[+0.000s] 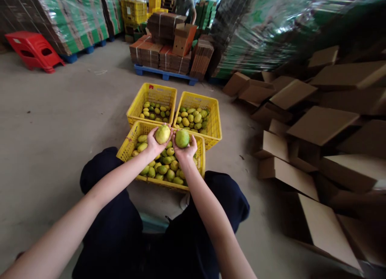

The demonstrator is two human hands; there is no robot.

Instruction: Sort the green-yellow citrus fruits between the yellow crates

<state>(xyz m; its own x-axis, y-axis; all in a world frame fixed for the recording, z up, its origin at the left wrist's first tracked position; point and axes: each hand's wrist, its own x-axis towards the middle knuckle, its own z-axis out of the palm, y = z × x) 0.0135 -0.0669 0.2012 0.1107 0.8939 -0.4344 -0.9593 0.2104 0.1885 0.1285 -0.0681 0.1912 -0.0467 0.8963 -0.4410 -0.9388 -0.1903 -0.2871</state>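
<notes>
My left hand is closed around a yellow lemon, held up with the palm beneath it. Beside it, my right hand cups a rounder, green lemon in its curled fingers. Both hands are close together above the near yellow crate, which is filled with yellow and green lemons. Just beyond stand two more yellow crates: the left one holds a lower layer of lemons, and the right one holds lemons too.
Open cardboard boxes are heaped along the right. Ahead, a blue pallet carries bundled flat cartons, with a person behind it. A red stool and wrapped pallet stacks stand at the left. My knees flank the near crate.
</notes>
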